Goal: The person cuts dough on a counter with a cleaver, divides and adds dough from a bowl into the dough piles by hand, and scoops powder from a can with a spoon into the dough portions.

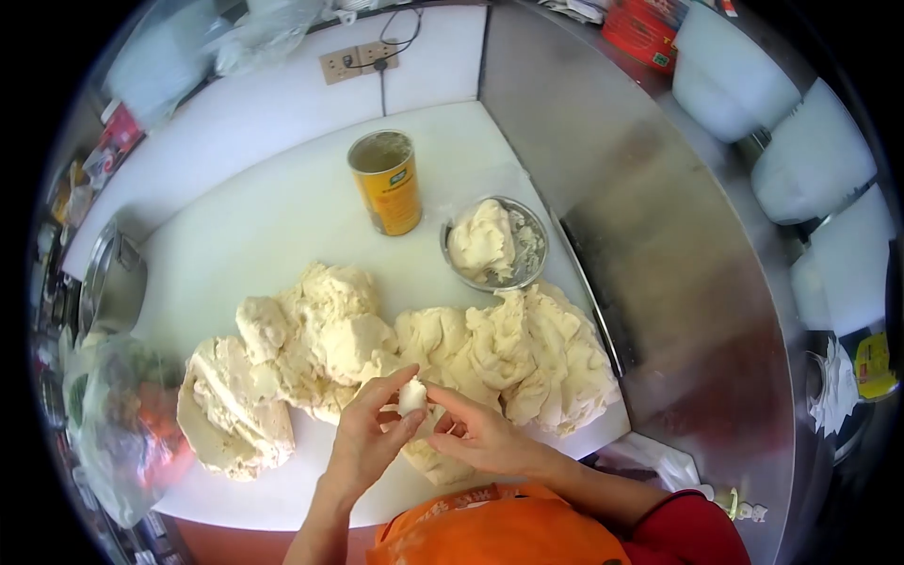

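Between the fingertips of my left hand (369, 428) is a small white lump of dough (412, 396). My right hand (478, 435) touches the same lump from the right, its fingers curled around that side. Both hands hover over the front of a large pale dough mass (556, 363) spread across the white tabletop. More dough (325, 320) lies in rough mounds to the left, with a torn slab (231, 405) at the far left end. Behind the right mound, a round metal bowl (540, 268) holds another white piece (482, 240).
An opened yellow can (391, 200) stands behind the dough. A metal pot (118, 282) and a plastic bag of colourful items (127, 424) sit at the left. Large white tubs (734, 75) line the right side, beyond a steel surface (650, 188). A socket (360, 62) is on the back wall.
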Action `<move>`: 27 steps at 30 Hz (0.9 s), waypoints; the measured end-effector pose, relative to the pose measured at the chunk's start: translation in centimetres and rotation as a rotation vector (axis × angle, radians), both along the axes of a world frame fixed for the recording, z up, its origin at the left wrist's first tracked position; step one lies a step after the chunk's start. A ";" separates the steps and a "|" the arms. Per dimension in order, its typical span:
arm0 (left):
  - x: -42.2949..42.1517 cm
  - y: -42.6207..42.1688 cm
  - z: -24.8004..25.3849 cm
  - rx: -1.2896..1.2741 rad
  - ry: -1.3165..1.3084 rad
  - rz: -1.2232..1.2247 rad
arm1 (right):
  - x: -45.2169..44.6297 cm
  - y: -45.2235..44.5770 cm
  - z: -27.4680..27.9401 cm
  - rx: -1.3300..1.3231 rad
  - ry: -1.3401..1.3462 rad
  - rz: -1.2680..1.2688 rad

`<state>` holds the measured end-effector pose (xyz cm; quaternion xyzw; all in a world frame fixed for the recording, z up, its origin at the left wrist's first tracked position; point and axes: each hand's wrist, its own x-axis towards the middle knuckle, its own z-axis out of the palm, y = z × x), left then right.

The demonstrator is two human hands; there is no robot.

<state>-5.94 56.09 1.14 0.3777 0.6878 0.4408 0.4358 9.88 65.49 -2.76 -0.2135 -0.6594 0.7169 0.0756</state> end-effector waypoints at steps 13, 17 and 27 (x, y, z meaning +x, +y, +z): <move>-2.4 -7.8 -4.1 0.173 0.640 0.278 | -0.1 -4.4 1.3 0.537 -0.102 0.074; -6.0 -5.7 -4.7 0.186 1.086 0.226 | 0.2 -4.7 1.0 0.558 -0.139 0.085; -10.2 -3.8 -8.8 -0.021 1.294 -0.144 | 1.2 -5.1 -0.1 0.507 -0.131 0.056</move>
